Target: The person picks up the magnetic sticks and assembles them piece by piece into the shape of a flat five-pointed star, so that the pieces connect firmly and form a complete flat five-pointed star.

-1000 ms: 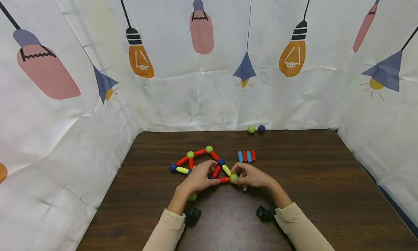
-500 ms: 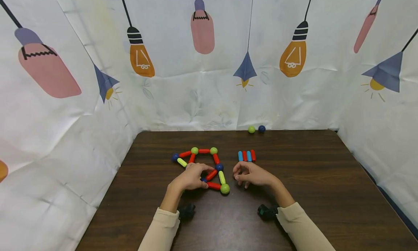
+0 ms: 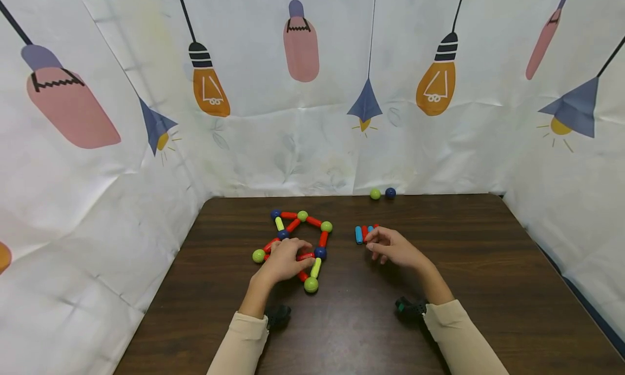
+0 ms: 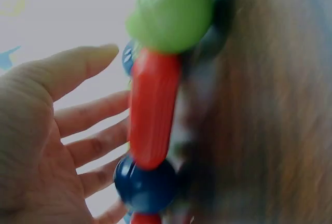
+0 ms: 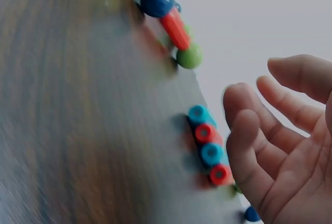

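A flat frame of red and yellow-green toy building rods, joined by green and dark blue balls, lies on the table. My left hand is over its near part, fingers spread across it and hiding some rods. Close up in the left wrist view, a red rod runs between a green ball and a dark blue ball; thumb and fingers look extended behind it. My right hand, fingers loosely bent and holding nothing, hovers at a row of loose blue and red rods, partly covering them.
A loose green ball and a dark blue ball sit at the back edge of the brown table. Behind it hangs a white sheet printed with lamps. Each wrist carries a small black camera.
The frame has turned clockwise under my left hand, its near green ball swinging toward me and left. My right hand has let go of that ball and moved right to the loose rods.
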A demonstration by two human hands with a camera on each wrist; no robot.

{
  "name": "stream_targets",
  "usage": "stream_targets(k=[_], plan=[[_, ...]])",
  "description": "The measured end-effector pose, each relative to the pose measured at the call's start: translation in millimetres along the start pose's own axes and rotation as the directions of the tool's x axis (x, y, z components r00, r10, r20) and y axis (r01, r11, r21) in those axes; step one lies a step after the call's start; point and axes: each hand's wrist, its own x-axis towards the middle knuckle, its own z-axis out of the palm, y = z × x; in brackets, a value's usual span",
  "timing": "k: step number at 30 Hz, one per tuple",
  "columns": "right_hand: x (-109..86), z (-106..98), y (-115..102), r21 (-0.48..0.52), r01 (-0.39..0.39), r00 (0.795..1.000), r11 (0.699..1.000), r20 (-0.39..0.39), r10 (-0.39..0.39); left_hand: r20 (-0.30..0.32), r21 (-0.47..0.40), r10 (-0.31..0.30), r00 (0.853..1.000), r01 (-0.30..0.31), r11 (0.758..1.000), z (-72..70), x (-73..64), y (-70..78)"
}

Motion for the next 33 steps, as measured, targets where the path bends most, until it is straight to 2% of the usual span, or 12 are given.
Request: stream_targets(k=[5,7,14,19,24,33], plan=[[-5.5,-15,4,-0.019,-0.015,0.991,1.000,-0.135,0.012,0.003,0.055,-0.024,1.000,0.024,0.998,9.4,3.6,3.8],[-8.1,-20,6,-0.015,-0.032,0.984,0.999,-0.175,0.028,0.006,0.048,-0.030,1.000,0.030,0.998,10.4,3.9,3.8],[-13.3,-32,14,0.000,-0.069,0.969,0.998,-0.236,0.068,0.033,0.009,-0.011,0.999,0.011,1.000,7.8,2.2,-0.9],[-13.3,-38,17,-0.054,-0.050,0.978,0.997,-0.203,0.038,0.041,-0.033,-0.003,0.999,0.005,0.999,6.3,-0.4,-5.1],[-1.8,-46,23,-0.158,-0.010,0.991,0.987,-0.133,-0.011,0.056,-0.095,0.000,0.998,0.005,0.996,6.3,-0.9,-12.2],[19.2,-53,18,-0.256,-0.025,0.999,0.966,-0.053,0.012,0.075,-0.186,0.040,0.996,-0.026,0.982,5.5,1.1,-16.1]])
